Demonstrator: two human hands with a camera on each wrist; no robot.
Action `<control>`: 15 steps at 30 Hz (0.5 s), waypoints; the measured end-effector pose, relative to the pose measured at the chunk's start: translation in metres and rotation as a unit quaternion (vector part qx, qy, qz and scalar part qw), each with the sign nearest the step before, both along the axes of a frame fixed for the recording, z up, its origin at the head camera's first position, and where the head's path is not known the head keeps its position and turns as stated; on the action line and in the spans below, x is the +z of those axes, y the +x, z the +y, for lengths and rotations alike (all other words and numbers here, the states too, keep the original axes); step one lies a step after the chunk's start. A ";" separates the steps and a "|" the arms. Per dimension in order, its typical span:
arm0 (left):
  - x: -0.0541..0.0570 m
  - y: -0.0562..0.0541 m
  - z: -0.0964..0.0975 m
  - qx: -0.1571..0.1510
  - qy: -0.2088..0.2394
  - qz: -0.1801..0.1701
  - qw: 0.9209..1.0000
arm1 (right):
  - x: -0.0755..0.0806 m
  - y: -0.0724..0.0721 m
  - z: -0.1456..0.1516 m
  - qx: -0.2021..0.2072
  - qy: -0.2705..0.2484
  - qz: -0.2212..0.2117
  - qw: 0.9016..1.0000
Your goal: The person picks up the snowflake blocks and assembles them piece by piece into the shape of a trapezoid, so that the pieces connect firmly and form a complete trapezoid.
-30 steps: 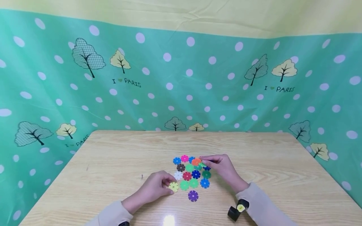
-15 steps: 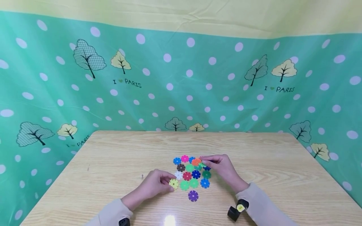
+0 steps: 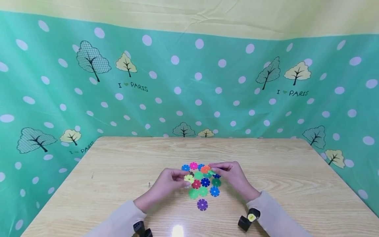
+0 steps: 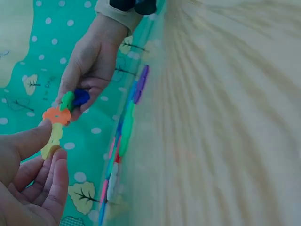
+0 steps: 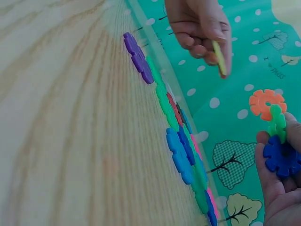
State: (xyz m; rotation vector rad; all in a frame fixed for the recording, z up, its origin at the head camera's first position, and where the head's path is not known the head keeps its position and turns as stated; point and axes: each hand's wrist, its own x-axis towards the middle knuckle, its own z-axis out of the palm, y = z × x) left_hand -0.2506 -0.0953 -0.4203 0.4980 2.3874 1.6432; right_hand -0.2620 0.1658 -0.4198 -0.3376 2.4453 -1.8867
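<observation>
A yellow notched plastic disc (image 3: 186, 179), of the snowflake-block kind, is pinched between the thumb and fingers of my left hand (image 3: 170, 181). My right hand (image 3: 234, 176) grips a small chain of joined discs: a dark blue disc (image 5: 275, 162) by the palm, a light green disc (image 5: 277, 125) set crosswise, and an orange disc (image 5: 257, 106) at the free end. Both hands are raised above the loose discs. In the right wrist view a gap separates the yellow disc from the orange one. From the left wrist the yellow overlaps the orange's lower edge.
Several loose discs lie flat on the wooden table (image 3: 130, 154) below the hands, among them a red disc (image 3: 193, 186), a blue disc (image 3: 212, 193) and a purple disc (image 3: 199, 207) nearest the front. A green printed curtain (image 3: 165, 105) hangs behind the table.
My left hand has carried the yellow disc up and to the right, closer to the orange disc, and now covers the white disc and part of the brown one. The right hand stays put.
</observation>
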 end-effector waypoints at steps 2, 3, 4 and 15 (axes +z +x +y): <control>0.004 -0.003 0.006 0.012 0.015 -0.001 1.000 | 0.002 0.000 0.000 0.001 -0.004 -0.001 1.000; 0.005 -0.005 0.008 0.018 0.022 -0.002 1.000 | 0.004 0.001 -0.001 0.003 -0.005 0.000 1.000; 0.006 -0.006 0.010 0.024 0.027 -0.001 0.999 | 0.007 0.003 -0.001 0.006 -0.005 0.003 1.000; 0.013 -0.011 0.024 0.043 0.045 0.007 0.998 | 0.007 0.003 -0.001 -0.014 0.011 0.006 1.000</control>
